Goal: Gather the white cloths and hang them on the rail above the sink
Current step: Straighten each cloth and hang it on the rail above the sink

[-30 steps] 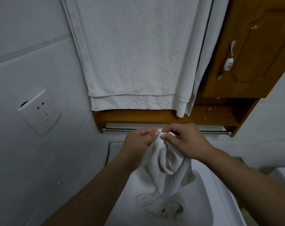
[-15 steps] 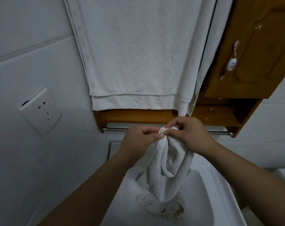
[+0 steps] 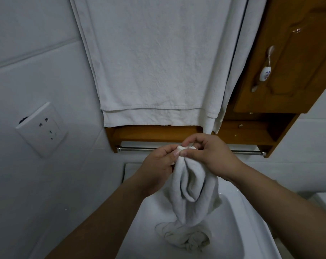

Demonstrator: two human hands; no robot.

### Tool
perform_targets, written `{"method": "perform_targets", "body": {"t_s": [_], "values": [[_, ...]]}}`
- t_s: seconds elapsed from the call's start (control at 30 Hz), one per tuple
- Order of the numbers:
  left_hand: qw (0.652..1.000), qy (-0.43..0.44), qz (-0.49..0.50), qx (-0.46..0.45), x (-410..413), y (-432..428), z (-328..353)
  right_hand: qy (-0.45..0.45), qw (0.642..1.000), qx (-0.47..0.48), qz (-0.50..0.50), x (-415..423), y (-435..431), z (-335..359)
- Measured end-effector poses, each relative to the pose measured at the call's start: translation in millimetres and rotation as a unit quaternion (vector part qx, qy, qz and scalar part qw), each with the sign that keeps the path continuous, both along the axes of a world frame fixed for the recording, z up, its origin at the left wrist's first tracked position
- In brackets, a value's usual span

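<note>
Both hands meet at one small corner of the white cloth (image 3: 192,193): the left hand (image 3: 158,165) and the right hand (image 3: 210,156) each pinch it between thumb and curled fingertips, knuckles nearly touching. From the grip the cloth hangs straight down in loose folds, its lower end bunched in the sink (image 3: 233,230) below. The metal rail (image 3: 136,148) runs just behind the grip, showing on either side of it under a wooden shelf (image 3: 149,132). Above the grip hangs a large white towel (image 3: 158,62). Up and right of the grip is a wooden cabinet (image 3: 298,62); its handle (image 3: 265,72) carries a white piece with blue marks, too small to read. Well left of the grip, a wall socket (image 3: 44,128).
</note>
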State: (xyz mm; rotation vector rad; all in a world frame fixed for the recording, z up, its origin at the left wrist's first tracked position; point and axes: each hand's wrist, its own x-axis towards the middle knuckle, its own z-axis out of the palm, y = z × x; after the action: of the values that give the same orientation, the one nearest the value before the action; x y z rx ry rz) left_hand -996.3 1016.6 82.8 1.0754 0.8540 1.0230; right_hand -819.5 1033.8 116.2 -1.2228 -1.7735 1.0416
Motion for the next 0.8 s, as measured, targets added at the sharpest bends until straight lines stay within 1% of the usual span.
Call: {"method": "perform_targets", "body": {"t_s": [0.07,0.13,0.2,0.27,0.33,0.4,0.47,0.57,0.67,0.73,0.8], "values": [[0.999,-0.035,0.028,-0.029,-2,6,-4,0.003,1.000,-0.008,-0.005,1,3,0],[0.994,-0.048,0.093,-0.039,-9,14,-5,0.012,1.000,-0.016,-0.019,7,6,-1],[0.980,-0.044,0.184,-0.057,-21,23,-9,0.015,0.999,-0.014,-0.043,17,9,-3],[0.967,-0.034,0.238,-0.090,-28,29,-12,-0.002,0.997,-0.008,-0.074,27,10,-4],[0.965,0.018,0.246,-0.089,-30,32,-14,-0.020,0.993,-0.007,-0.113,37,14,-6],[0.957,0.073,0.274,-0.069,-31,33,-13,-0.033,0.987,-0.012,-0.155,46,19,-9],[0.945,0.093,0.305,-0.068,-34,37,-13,-0.037,0.980,-0.024,-0.196,57,24,-11],[0.930,0.075,0.348,-0.094,-40,45,-16,-0.004,0.967,-0.025,-0.253,74,28,-14],[0.916,0.061,0.384,-0.103,-48,54,-21,0.053,0.948,-0.037,-0.312,85,30,-16],[0.910,0.062,0.393,-0.117,-49,58,-24,0.080,0.939,-0.056,-0.331,87,30,-17],[0.900,0.079,0.412,-0.123,-45,60,-22,0.088,0.936,-0.063,-0.335,87,29,-19]]}}
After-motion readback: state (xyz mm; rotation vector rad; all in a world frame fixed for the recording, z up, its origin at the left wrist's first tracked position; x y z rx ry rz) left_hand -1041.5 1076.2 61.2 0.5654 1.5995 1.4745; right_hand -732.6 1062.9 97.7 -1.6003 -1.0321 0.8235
